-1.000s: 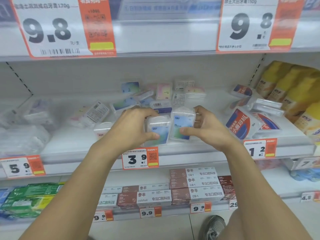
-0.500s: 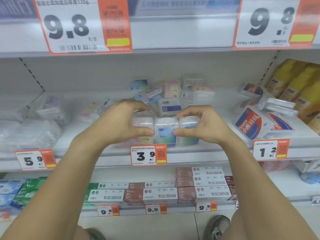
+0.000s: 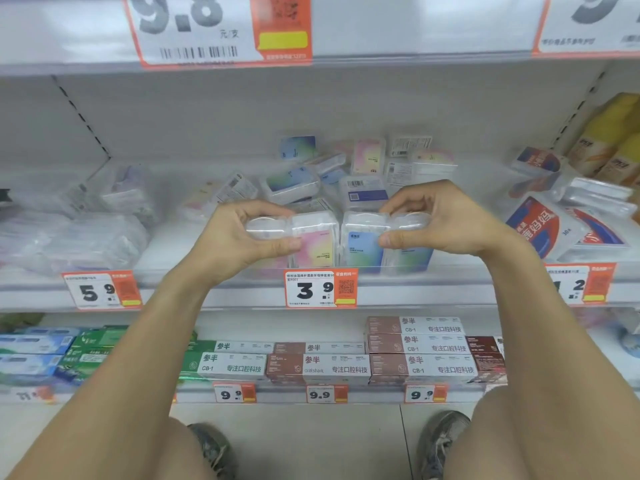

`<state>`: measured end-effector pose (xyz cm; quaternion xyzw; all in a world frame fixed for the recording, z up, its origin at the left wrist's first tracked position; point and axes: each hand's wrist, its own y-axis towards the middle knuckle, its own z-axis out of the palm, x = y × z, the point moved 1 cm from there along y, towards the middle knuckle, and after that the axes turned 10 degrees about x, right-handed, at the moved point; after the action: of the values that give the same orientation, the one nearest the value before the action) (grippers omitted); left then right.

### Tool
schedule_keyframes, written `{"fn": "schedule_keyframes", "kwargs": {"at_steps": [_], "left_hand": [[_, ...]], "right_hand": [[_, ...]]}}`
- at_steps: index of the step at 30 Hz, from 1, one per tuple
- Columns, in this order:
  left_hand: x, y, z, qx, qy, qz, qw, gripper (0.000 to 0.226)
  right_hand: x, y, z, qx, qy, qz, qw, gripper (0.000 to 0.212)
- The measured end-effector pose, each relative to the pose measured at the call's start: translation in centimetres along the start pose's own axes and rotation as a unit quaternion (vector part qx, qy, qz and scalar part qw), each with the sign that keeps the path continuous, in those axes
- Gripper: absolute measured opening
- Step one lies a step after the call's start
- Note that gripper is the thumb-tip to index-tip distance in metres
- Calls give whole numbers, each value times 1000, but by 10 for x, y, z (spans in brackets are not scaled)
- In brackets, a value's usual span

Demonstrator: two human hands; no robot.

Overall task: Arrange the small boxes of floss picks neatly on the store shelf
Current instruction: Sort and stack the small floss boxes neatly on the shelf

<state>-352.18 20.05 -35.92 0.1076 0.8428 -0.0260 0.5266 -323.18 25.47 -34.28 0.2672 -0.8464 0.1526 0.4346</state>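
Note:
A row of clear floss-pick boxes stands upright at the front edge of the white shelf [image 3: 398, 289]. My left hand [image 3: 239, 237] pinches the left end of the row, on the pink boxes [image 3: 317, 244]. My right hand [image 3: 446, 220] pinches the right end, on the blue-green boxes [image 3: 363, 247]. A narrow gap separates the pink and the blue pair. Behind the row, several more floss-pick boxes [image 3: 367, 157] lie jumbled, some flat, some tilted.
Clear plastic bags [image 3: 76, 233] lie at the shelf's left. White packs with red and blue print [image 3: 543, 226] and yellow packs [image 3: 609, 140] sit at the right. Toothpaste cartons [image 3: 415, 348] fill the shelf below. A 3.9 price tag [image 3: 320, 289] hangs under the row.
The row between my hands has grown wider: pink boxes now stand at the left end, and my hands have spread apart along the shelf front.

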Motion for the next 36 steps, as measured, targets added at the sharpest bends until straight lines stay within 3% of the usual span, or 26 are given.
{"fn": "schedule_keyframes", "kwargs": {"at_steps": [4, 9, 16, 20, 24, 27, 30, 32, 34, 36], "left_hand": [[-3, 0, 0, 11, 8, 2, 1000, 39], [-13, 2, -7, 23, 114, 6, 993, 41], [-29, 16, -6, 111, 294, -33, 949, 45], [-30, 16, -8, 130, 295, -40, 946, 34], [-33, 16, -8, 139, 289, -38, 946, 40], [-40, 16, -14, 112, 249, -34, 961, 48], [-44, 15, -28, 38, 196, -15, 980, 39], [-44, 17, -33, 13, 194, -19, 981, 34], [-45, 19, -32, 33, 206, -19, 978, 32], [-47, 21, -22, 99, 258, -25, 961, 44]], "right_hand": [[-4, -1, -4, 18, -3, 22, 1000, 49], [-2, -4, -3, 30, 0, 12, 999, 41], [1, -3, -3, 27, -35, 17, 999, 31], [2, -1, -4, 32, -46, 32, 998, 32], [8, -3, -4, 33, -35, 38, 998, 36], [9, -6, -12, -38, 0, 21, 999, 45], [9, -3, -26, -139, 40, 16, 989, 24], [13, 1, -31, -155, 38, 16, 987, 6], [23, 8, -30, -133, 9, 20, 991, 6], [38, 15, -25, -102, -23, 18, 994, 12]]}}
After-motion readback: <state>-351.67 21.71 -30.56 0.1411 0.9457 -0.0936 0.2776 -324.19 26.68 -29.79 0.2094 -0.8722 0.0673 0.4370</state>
